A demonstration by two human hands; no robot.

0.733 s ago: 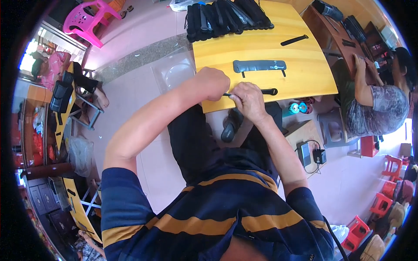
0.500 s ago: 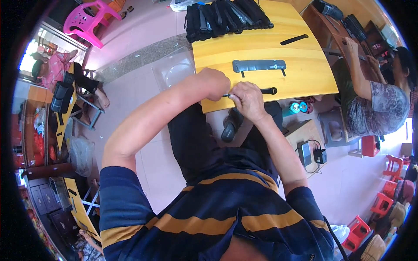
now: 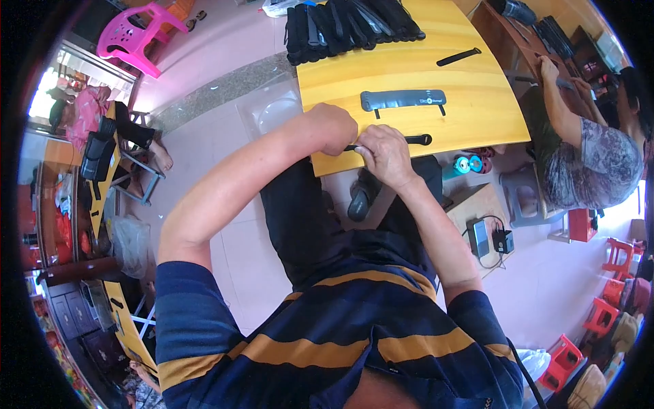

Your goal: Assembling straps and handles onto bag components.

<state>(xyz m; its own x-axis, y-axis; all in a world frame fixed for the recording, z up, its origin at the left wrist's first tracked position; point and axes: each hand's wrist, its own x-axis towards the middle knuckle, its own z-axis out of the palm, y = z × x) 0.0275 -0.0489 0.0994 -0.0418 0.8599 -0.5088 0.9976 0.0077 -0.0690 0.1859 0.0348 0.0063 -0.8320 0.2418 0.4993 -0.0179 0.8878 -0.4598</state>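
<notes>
At the near edge of the yellow table (image 3: 477, 95), both my hands are closed on a narrow black strap (image 3: 419, 140). My left hand (image 3: 332, 128) is a fist, knuckles up, at the strap's left part. Close beside it, my right hand (image 3: 385, 154) pinches the strap. A short dark piece shows between the hands, and the strap's end with a small ring sticks out to the right. What lies under my fingers is hidden. Just beyond my hands lies a flat grey pouch (image 3: 403, 100) with two short black tabs. Another black strap (image 3: 458, 56) lies farther right.
A row of black pouches (image 3: 351, 31) covers the table's far side. To the right, another person (image 3: 586, 157) works at a brown table. Below the table's near edge are a turquoise bottle (image 3: 462, 165) and a box carrying a small device (image 3: 479, 235). A pink chair (image 3: 133, 41) stands far left.
The whole view has shifted very slightly. Both my hands keep nearly the same place and grip on the strap. The other person's arms at the right have moved a little.
</notes>
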